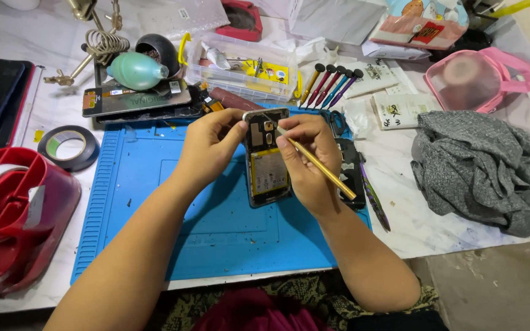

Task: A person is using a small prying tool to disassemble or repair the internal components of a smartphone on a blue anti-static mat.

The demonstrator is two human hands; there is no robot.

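Observation:
An opened phone [266, 160] with its back off lies on the blue work mat [148, 184], its yellow battery and circuit board showing. My left hand [207, 147] grips the phone's upper left edge. My right hand [305, 162] holds a thin gold screwdriver [320, 168], whose tip rests on the board near the phone's top. A black phone part [349, 171] lies on the mat just right of my right hand.
A red tape dispenser [13, 214] and a tape roll [69, 147] sit at left. Behind the mat are another phone [133, 98], a teal air blower [136, 70], a clear parts box [240, 67] and several coloured screwdrivers [329, 86]. A grey cloth [486, 165] lies at right.

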